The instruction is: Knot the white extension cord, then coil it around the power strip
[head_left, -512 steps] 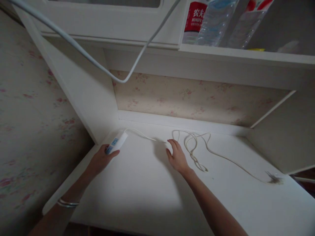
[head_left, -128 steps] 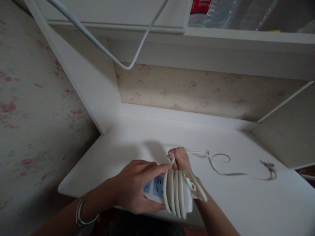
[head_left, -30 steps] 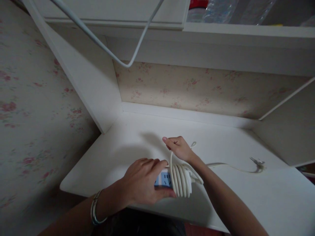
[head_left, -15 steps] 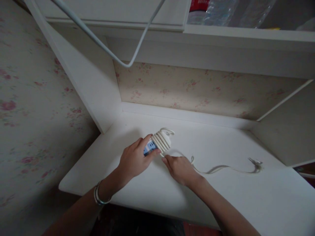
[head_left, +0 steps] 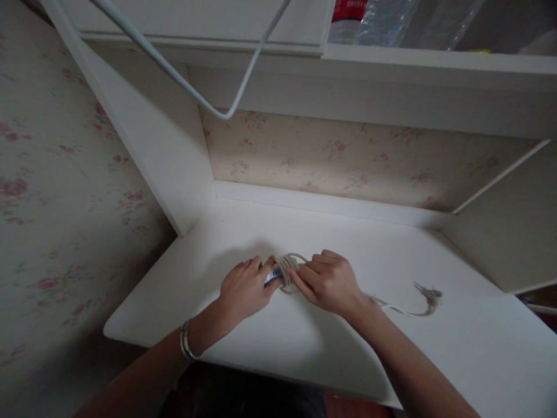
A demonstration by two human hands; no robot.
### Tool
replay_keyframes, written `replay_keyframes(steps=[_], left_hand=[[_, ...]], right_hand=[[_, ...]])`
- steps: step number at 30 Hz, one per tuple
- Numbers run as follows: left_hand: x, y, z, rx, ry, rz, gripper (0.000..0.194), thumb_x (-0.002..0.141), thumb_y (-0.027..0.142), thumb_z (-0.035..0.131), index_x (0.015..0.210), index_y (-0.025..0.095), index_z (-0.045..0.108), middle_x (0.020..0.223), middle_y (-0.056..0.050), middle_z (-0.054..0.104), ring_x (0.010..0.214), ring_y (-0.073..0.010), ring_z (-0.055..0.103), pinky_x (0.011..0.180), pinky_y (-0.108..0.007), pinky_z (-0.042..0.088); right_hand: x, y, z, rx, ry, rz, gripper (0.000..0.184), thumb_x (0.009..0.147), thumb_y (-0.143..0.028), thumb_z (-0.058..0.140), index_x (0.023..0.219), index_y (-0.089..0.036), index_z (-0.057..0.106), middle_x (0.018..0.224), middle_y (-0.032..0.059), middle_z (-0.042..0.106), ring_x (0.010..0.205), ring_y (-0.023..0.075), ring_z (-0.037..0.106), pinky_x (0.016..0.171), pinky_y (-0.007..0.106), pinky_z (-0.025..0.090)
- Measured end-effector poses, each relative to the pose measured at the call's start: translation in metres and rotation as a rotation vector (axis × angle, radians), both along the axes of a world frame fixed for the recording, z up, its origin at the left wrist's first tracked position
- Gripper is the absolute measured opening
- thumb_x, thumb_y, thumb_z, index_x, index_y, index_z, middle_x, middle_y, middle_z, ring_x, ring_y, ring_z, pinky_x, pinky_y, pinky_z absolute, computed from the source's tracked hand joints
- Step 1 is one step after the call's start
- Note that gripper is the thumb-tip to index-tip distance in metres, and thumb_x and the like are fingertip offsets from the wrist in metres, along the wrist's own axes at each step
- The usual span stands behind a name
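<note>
A white power strip with blue sockets lies low over the white desk top, mostly hidden between my hands. My left hand is closed round its left end. Several turns of its white cord wrap its right part. My right hand is curled over the cord at the strip's right side. The loose rest of the cord runs right along the desk to the plug.
A white side panel rises at the left and another at the right. Flowered wallpaper backs the niche. A thick white cable hangs overhead. Water bottles stand on the upper shelf.
Both hands have come together over the strip and lowered it toward the desk. My right hand rose from beside the strip onto the cord. The plug slid left as the cord shortened.
</note>
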State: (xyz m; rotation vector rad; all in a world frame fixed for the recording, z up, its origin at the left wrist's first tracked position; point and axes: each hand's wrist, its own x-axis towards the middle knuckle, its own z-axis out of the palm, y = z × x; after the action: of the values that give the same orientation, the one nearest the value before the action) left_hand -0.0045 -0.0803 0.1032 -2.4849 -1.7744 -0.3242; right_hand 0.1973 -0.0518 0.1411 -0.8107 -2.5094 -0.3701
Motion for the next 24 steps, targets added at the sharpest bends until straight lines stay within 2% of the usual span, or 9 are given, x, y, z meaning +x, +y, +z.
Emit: replay_keyframes(steps=[4,9,14,17,21,24], left_hand=[[0.007,-0.013,0.004,-0.037,0.017,-0.105,0.041,0.092,0.046,0.041,0.121,0.021,0.054,0.098,-0.009,0.065,0.089,-0.0245,0.063,0.082,-0.039,0.050],[0.016,-0.026,0.013,-0.072,-0.003,-0.202,0.036,0.090,0.041,0.044,0.115,0.020,0.056,0.095,-0.009,0.064,0.088,-0.0264,0.062,0.082,-0.043,0.050],[0.018,-0.036,0.028,-0.075,-0.031,-0.287,0.045,0.089,0.037,0.042,0.130,0.018,0.047,0.098,-0.009,0.064,0.087,-0.0258,0.061,0.080,-0.043,0.051],[0.018,-0.043,0.035,-0.102,-0.053,-0.360,0.045,0.088,0.040,0.044,0.127,0.017,0.048,0.103,-0.010,0.063,0.090,-0.0263,0.061,0.084,-0.044,0.050],[0.018,-0.048,0.041,-0.147,-0.132,-0.376,0.056,0.078,0.060,0.054,0.115,0.019,0.051,0.103,-0.008,0.062,0.094,-0.0275,0.059,0.088,-0.046,0.047],[0.016,-0.047,0.042,-0.150,-0.155,-0.361,0.063,0.070,0.062,0.063,0.114,0.019,0.049,0.103,-0.008,0.061,0.093,-0.0268,0.059,0.086,-0.043,0.048]], right_hand=[[-0.003,0.015,0.003,-0.086,0.045,-0.002,0.045,0.096,-0.032,0.042,0.057,-0.017,0.059,0.048,0.0011,0.053,0.049,0.0102,0.042,0.060,0.030,0.024],[-0.013,0.027,0.003,-0.211,0.074,0.078,0.048,0.095,-0.036,0.041,0.053,-0.018,0.055,0.047,-0.0006,0.046,0.048,0.0099,0.037,0.059,0.028,0.026],[-0.012,0.040,-0.002,-0.518,0.255,0.028,0.054,0.093,-0.043,0.041,0.046,-0.017,0.042,0.045,-0.0043,0.030,0.047,0.0076,0.029,0.052,0.024,0.023],[-0.011,0.044,-0.008,-0.723,0.377,-0.011,0.058,0.091,-0.050,0.043,0.045,-0.018,0.031,0.047,-0.0059,0.020,0.046,0.0069,0.021,0.047,0.022,0.020],[-0.010,0.047,-0.022,-0.914,0.474,-0.042,0.057,0.090,-0.056,0.040,0.048,-0.018,0.035,0.048,-0.0058,0.025,0.047,0.0072,0.024,0.046,0.023,0.021],[-0.005,0.050,-0.035,-0.983,0.563,-0.140,0.059,0.089,-0.062,0.036,0.052,-0.017,0.046,0.048,-0.0048,0.034,0.048,0.0087,0.032,0.049,0.023,0.027]])
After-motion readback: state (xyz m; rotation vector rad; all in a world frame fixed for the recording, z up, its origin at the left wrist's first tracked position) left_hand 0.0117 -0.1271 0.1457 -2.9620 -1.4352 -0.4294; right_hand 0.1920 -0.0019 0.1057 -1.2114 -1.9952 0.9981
